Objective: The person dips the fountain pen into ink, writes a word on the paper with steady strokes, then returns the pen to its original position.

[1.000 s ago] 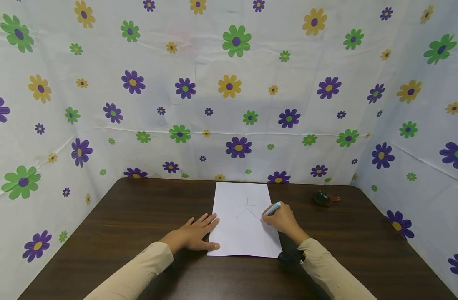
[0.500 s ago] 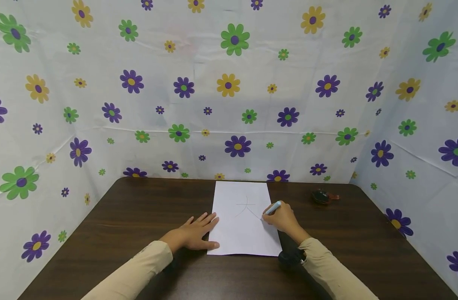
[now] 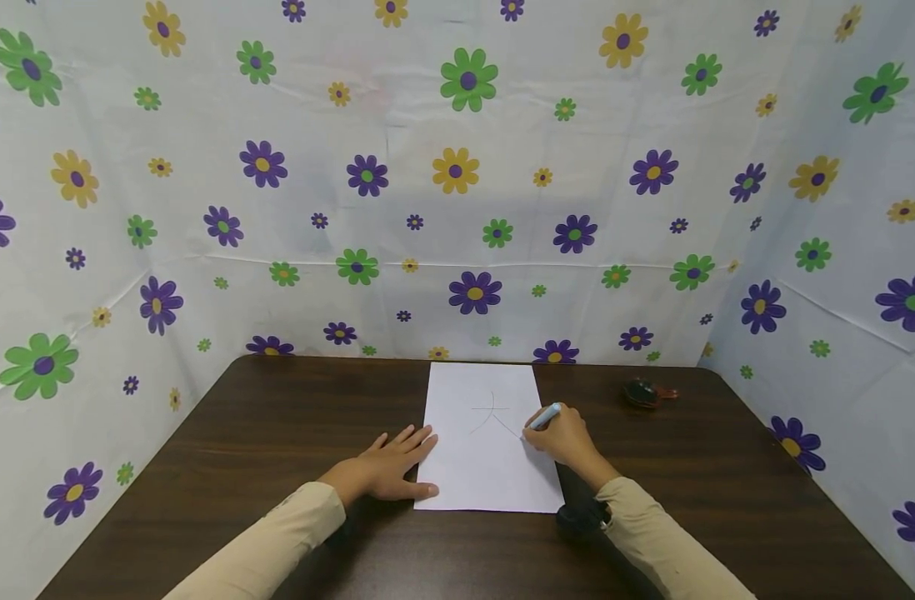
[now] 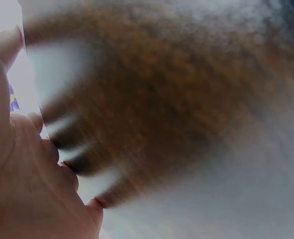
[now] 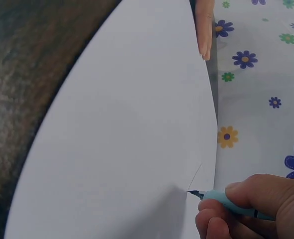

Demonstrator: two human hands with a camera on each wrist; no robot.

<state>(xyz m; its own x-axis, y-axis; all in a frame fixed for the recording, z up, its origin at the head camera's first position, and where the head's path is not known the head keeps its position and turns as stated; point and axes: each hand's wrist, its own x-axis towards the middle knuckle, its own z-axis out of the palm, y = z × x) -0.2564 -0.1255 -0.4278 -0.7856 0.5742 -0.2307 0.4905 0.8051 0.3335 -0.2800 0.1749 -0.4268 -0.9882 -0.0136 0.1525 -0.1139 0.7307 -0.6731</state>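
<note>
A white sheet of paper (image 3: 487, 483) lies on the dark wooden table, bearing thin strokes: a short crossbar, a curved line and a slanting line. My left hand (image 3: 388, 468) rests flat at its left edge, fingers spread, fingertips and thumb on the paper. With my right hand (image 3: 570, 435) I pinch a light blue pen (image 3: 545, 417) at the sheet's right side. In the right wrist view the dark tip of the pen (image 5: 221, 200) touches the paper at the end of a thin line. The left wrist view shows the palm side of the left hand (image 4: 32, 179).
A small dark object with a reddish-brown end (image 3: 645, 394) lies at the back right of the table (image 3: 277, 433). A white curtain with printed flowers (image 3: 397, 225) encloses the table at the back and both sides. A dark wrist device (image 3: 580, 518) sits under the right sleeve.
Both hands, the pen and the paper keep nearly the same places. Only a slight shift of the head view shows.
</note>
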